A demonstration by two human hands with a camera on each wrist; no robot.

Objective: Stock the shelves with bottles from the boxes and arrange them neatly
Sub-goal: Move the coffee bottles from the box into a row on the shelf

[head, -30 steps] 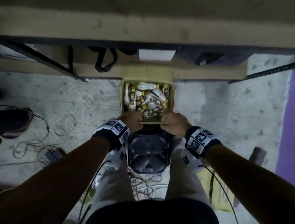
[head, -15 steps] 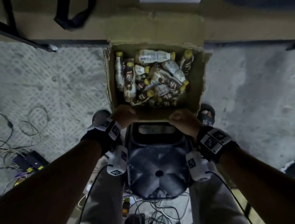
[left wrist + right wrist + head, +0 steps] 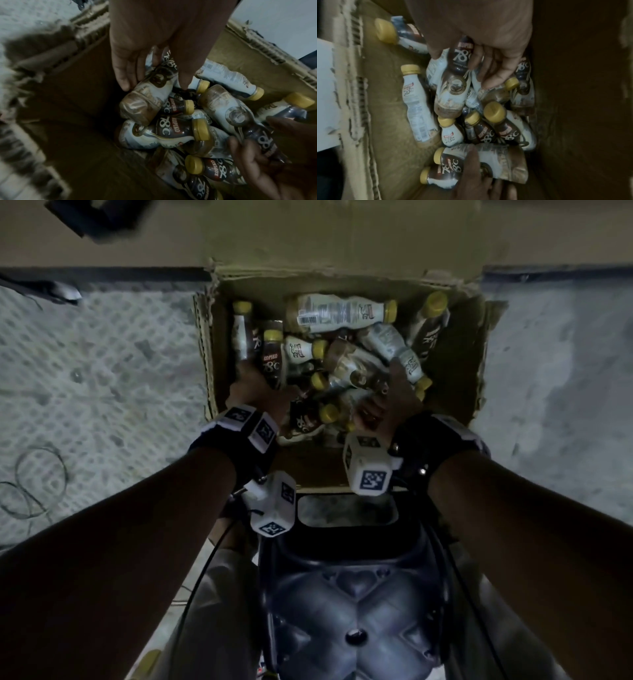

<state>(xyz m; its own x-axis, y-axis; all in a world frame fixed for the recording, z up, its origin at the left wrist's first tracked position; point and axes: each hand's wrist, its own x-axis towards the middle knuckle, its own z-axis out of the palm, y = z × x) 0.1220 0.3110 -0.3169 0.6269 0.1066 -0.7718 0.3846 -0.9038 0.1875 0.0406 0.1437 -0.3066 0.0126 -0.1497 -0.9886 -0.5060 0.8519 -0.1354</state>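
Note:
An open cardboard box (image 3: 207, 354) on the floor holds several brown-and-white coffee bottles with yellow caps, lying jumbled. Both my hands are inside it. My left hand (image 3: 253, 392) reaches into the left side. In the left wrist view my left hand (image 3: 152, 86) has fingers on one side and thumb on the other side of a lying bottle (image 3: 145, 102). My right hand (image 3: 390, 398) is at the right of the pile. In the right wrist view my right hand (image 3: 462, 70) curls round a "78°C" bottle (image 3: 452, 94). Bottles underneath are partly hidden.
A dark plastic stool (image 3: 356, 594) stands between my legs, just in front of the box. A wooden shelf board (image 3: 308, 234) runs along the top. Loose cables (image 3: 37, 481) lie on the rough concrete floor at the left.
Both hands have left the box's near edge and gone down into the box onto bottles. My head has come closer to the box.

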